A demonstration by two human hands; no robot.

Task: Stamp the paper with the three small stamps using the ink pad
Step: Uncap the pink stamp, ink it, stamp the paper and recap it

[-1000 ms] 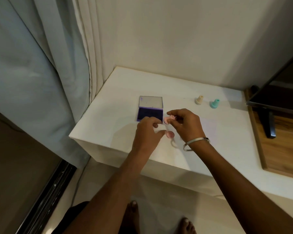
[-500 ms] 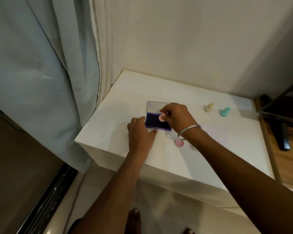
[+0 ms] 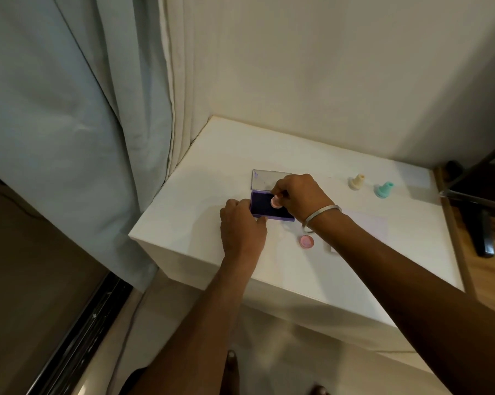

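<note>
Since a second ago the right hand (image 3: 299,195) has carried the pink stamp (image 3: 276,201) from above the table's near edge onto the ink pad (image 3: 265,206); fingers are pinching the stamp, its round face tipped toward the camera over the dark purple surface. Whether it is touching the ink cannot be told. Left hand (image 3: 240,223) is curling loosely against the pad's near left corner, fingertips on its edge, gripping nothing else visible. Pad's clear lid (image 3: 265,179) is lying open flat behind it, partly hidden by the right hand. Pink cap (image 3: 307,241) is sitting on the white table (image 3: 212,166) just in front of the pad, under the right wrist with its metal bangle (image 3: 320,216). Pale paper (image 3: 367,223) is lying to the right, largely covered by the right forearm. Cream stamp (image 3: 356,181) and teal stamp (image 3: 383,189) are standing upright side by side, well apart from the hands. Curtain (image 3: 69,124) is hanging at left; a dark stand (image 3: 483,232) is showing at right.
</note>
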